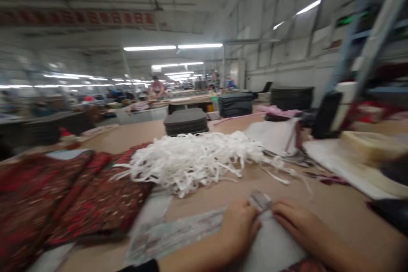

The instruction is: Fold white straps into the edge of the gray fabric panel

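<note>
Low in the head view, my left hand [239,225] is closed with its fingers pinched on a small folded grey-white piece of fabric [259,201]. Just to its right, my right hand [296,216] has its fingertips pressed together at the other edge of that fabric; blur hides the exact grip. Beneath both hands hangs or lies a whitish sheet [270,242]. Pale patterned cloth [188,229] is spread left of my left hand. Beyond the hands, a tangled heap of white strips [197,161] rests on the brown tabletop [338,216].
Red-brown patterned fabric [105,195] lies at the left. Dark stacked pads [185,122] stand behind the white heap, beside another dark stack [235,105]. A yellowish block [372,144] sits at the right. Farther back, a person [156,88] is at another table.
</note>
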Demonstrator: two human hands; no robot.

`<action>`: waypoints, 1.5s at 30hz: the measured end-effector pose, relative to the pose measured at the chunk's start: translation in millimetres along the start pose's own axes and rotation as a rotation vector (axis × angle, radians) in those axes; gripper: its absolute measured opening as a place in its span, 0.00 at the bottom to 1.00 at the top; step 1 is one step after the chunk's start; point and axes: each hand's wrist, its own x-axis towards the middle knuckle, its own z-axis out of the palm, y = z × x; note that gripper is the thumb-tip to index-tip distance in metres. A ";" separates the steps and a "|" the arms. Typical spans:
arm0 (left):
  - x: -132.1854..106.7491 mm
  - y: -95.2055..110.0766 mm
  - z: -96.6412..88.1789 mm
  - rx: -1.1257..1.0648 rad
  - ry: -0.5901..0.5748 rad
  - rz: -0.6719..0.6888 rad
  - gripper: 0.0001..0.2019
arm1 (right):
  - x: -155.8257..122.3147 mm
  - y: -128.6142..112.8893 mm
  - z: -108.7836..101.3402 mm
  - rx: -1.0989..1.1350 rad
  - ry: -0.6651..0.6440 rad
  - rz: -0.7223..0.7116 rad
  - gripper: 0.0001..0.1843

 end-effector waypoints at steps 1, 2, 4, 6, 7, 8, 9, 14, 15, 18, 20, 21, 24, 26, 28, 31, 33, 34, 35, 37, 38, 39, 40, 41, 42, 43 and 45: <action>4.5 1.3 -2.0 0.019 0.008 0.005 0.11 | -2.7 -0.9 -4.8 0.011 -0.042 0.046 0.11; 5.6 1.7 -4.4 0.044 0.020 0.006 0.10 | -2.2 -2.7 -7.2 0.018 -0.052 0.081 0.11; 0.9 1.6 -9.5 0.104 0.030 0.033 0.10 | 2.4 -7.5 -8.2 0.031 -0.036 0.111 0.11; -6.2 2.5 -13.1 0.169 0.021 0.072 0.11 | 4.9 -12.6 -7.6 0.032 -0.021 0.109 0.12; -8.5 3.5 -14.0 0.200 0.013 0.088 0.11 | 4.7 -14.4 -7.4 0.028 -0.025 0.100 0.14; -9.7 4.5 -14.2 0.228 0.008 0.097 0.12 | 3.7 -15.3 -7.2 0.020 -0.036 0.087 0.15; -9.7 5.3 -13.9 0.253 0.005 0.100 0.12 | 2.3 -15.2 -6.8 0.008 -0.047 0.074 0.16; -5.2 4.7 -10.7 0.318 -0.005 0.110 0.11 | -0.4 -8.1 -1.5 0.004 -0.064 0.053 0.17; -5.1 4.4 -10.3 0.327 -0.007 0.118 0.11 | 0.3 -7.3 -0.1 0.010 -0.059 0.059 0.17; -6.2 4.6 -9.4 0.356 -0.011 0.147 0.11 | 2.3 -8.2 2.6 0.007 -0.050 0.079 0.15; -7.0 5.2 -8.9 0.375 -0.013 0.161 0.12 | 2.5 -10.0 2.2 -0.004 -0.058 0.074 0.15; -7.3 5.4 -8.6 0.382 -0.011 0.165 0.13 | 2.3 -10.7 1.6 -0.014 -0.069 0.062 0.14; -8.7 4.9 -8.2 0.397 -0.009 0.174 0.13 | 1.1 -12.1 -1.8 -0.069 -0.113 0.025 0.13; -10.3 4.1 -8.2 0.405 -0.012 0.172 0.11 | 0.9 -13.7 -4.4 -0.106 -0.133 0.028 0.12; -12.2 3.5 -8.4 0.416 -0.019 0.166 0.10 | 1.5 -17.1 -6.4 -0.134 -0.145 0.040 0.13; -16.3 2.7 -9.2 0.434 -0.025 0.162 0.09 | 2.8 -24.3 -7.6 -0.183 -0.162 0.021 0.12; -21.3 0.3 -10.1 0.448 -0.033 0.165 0.09 | 3.4 -27.8 -7.8 -0.231 -0.175 0.001 0.12; -25.2 -2.1 -10.8 0.454 -0.039 0.167 0.10 | 3.5 -28.5 -8.1 -0.254 -0.184 -0.004 0.12; -30.4 -5.5 -11.6 0.460 -0.044 0.168 0.10 | 3.7 -28.5 -8.5 -0.274 -0.195 -0.006 0.12; -44.7 -15.1 -13.9 0.478 -0.047 0.159 0.10 | 4.4 -26.9 -10.0 -0.301 -0.214 -0.010 0.12; -53.4 -20.9 -15.2 0.488 -0.044 0.152 0.10 | 5.3 -26.2 -10.8 -0.314 -0.222 -0.013 0.12; -62.5 -26.8 -16.7 0.497 -0.038 0.146 0.10 | 6.5 -26.3 -11.4 -0.333 -0.231 -0.015 0.11; -71.5 -32.3 -18.2 0.505 -0.025 0.141 0.10 | 8.3 -27.8 -11.7 -0.355 -0.241 -0.016 0.11; -79.6 -36.9 -19.6 0.508 -0.007 0.138 0.11 | 10.5 -31.1 -11.3 -0.376 -0.245 -0.021 0.11; -86.4 -40.3 -20.7 0.507 0.010 0.135 0.12 | 13.2 -36.5 -10.2 -0.390 -0.242 -0.027 0.10; -91.3 -42.1 -21.5 0.506 0.024 0.130 0.12 | 16.1 -43.9 -8.3 -0.386 -0.233 -0.043 0.09; -95.8 -41.8 -22.0 0.519 0.030 0.120 0.11 | 21.6 -62.9 -1.7 -0.308 -0.211 -0.114 0.08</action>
